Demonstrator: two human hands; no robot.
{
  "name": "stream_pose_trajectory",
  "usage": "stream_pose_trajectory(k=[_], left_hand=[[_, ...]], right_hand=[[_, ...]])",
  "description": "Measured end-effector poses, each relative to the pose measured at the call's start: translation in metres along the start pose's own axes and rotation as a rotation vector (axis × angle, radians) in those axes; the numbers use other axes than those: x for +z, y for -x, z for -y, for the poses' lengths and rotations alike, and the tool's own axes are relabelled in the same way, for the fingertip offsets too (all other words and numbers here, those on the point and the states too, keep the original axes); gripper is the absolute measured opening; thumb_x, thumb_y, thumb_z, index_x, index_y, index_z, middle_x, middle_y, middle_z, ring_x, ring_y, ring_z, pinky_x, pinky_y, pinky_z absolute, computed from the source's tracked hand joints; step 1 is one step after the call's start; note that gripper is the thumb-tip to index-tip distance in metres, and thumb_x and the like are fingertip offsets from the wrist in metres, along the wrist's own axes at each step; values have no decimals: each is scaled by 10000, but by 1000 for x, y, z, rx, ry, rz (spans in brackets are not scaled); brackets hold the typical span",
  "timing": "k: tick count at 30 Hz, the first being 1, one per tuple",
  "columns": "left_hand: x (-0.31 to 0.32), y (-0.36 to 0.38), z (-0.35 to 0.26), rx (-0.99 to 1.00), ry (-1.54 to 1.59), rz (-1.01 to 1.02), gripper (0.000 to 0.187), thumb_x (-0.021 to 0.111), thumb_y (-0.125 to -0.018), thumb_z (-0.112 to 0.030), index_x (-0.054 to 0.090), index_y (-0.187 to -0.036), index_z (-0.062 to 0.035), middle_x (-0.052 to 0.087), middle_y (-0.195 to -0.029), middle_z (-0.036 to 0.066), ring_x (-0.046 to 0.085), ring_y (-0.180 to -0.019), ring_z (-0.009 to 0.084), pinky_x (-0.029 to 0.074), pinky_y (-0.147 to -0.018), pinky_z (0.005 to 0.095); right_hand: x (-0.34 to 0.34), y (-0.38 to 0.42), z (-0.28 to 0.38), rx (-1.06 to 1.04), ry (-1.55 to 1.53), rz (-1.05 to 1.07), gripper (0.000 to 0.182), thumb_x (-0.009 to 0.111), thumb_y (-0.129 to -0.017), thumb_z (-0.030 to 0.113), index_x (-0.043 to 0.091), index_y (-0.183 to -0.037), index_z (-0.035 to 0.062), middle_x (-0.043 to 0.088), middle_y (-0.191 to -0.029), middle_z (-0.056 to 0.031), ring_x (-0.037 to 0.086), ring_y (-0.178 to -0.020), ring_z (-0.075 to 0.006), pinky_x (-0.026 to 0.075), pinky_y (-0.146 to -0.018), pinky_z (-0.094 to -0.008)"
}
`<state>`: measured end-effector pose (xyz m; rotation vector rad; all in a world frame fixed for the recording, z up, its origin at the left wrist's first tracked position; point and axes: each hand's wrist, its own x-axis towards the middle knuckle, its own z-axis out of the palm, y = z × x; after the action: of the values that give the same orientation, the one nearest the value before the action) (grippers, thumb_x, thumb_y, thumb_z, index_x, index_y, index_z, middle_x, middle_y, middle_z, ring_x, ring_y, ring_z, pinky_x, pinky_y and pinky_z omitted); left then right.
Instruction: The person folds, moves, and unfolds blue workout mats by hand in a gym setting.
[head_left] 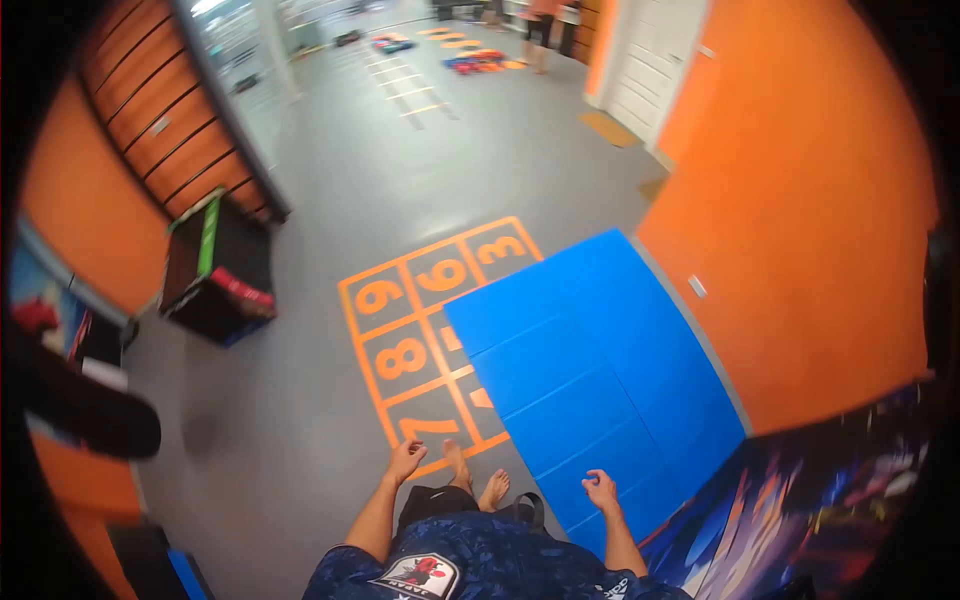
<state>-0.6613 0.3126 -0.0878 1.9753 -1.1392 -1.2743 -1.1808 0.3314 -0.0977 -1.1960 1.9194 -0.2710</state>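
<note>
My left hand (405, 461) hangs in front of my body, its fingers loosely curled and apart, with nothing visible in it. Beneath it lies an orange number grid (404, 360) marked on the grey floor. My right hand (600, 490) is held out over a large blue mat (600, 350), fingers slightly bent and apart, also holding nothing I can see. The mat covers part of the grid. My bare feet (476, 475) stand at the grid's near edge, left of the mat. A dark strap-like loop (530, 510) shows beside my right foot.
A black box with green and red edges (220, 270) stands left. A dark padded cylinder (85, 400) juts in nearer. An orange wall (800, 220) bounds the right. Far ahead are a floor ladder (405, 85), colourful items (475, 62) and a person (540, 30).
</note>
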Motion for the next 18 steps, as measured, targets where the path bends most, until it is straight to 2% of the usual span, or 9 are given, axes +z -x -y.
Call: stream_pose_trajectory(k=[1, 2, 5, 7, 10, 15, 18], left_hand=[[-4, 13, 29, -42, 110, -54, 431, 692, -878, -327, 651, -1164, -8, 692, -1066, 177, 666, -995, 275, 525, -881, 371], [-8, 29, 55, -85, 85, -147, 438, 698, -867, -341, 655, -1160, -17, 684, -1073, 181, 657, -1007, 289, 519, -892, 383], [-22, 95, 113, -229, 23, -402, 454, 714, -836, -375, 667, -1144, -44, 664, -1095, 192, 630, -1042, 328, 499, -923, 415], [-29, 150, 137, -324, -8, -534, 456, 721, -818, -388, 675, -1130, -59, 652, -1110, 198, 611, -1063, 350, 483, -940, 432], [-13, 219, 218, -519, 140, -740, 438, 721, -814, -378, 679, -1115, -63, 652, -1119, 200, 601, -1081, 360, 472, -954, 434], [14, 353, 280, -861, 400, -887, 416, 735, -794, -350, 686, -1087, -58, 689, -1062, 188, 650, -1014, 325, 512, -880, 416], [24, 420, 315, -1004, 579, -934, 394, 734, -794, -327, 689, -1076, -55, 709, -1023, 169, 674, -965, 296, 529, -836, 402]], right_hand=[[1, -11, 15, -38, 15, 30, 360, 741, -827, 214, 652, -1154, 93, 716, -906, -90, 698, -737, -187, 548, -668, -351], [4, -23, 32, -80, 30, 60, 348, 740, -832, 184, 651, -1153, 83, 714, -894, -90, 697, -695, -164, 550, -613, -331], [21, -39, 94, -134, 121, 236, 365, 734, -824, 267, 664, -1141, 100, 721, -965, -129, 701, -881, -288, 548, -788, -392], [50, -57, 123, -275, 253, 301, 360, 726, -829, 262, 664, -1142, 93, 723, -977, -138, 704, -884, -288, 549, -796, -388], [94, -57, 180, -408, 394, 407, 360, 717, -832, 262, 665, -1142, 86, 724, -996, -152, 705, -906, -290, 549, -812, -390], [199, -22, 261, -627, 555, 526, 366, 703, -820, 239, 662, -1139, 66, 724, -1002, -171, 701, -922, -313, 547, -826, -405], [269, 20, 290, -881, 627, 589, 330, 694, -847, 188, 653, -1133, 28, 721, -871, -130, 715, -713, -200, 569, -637, -343]])
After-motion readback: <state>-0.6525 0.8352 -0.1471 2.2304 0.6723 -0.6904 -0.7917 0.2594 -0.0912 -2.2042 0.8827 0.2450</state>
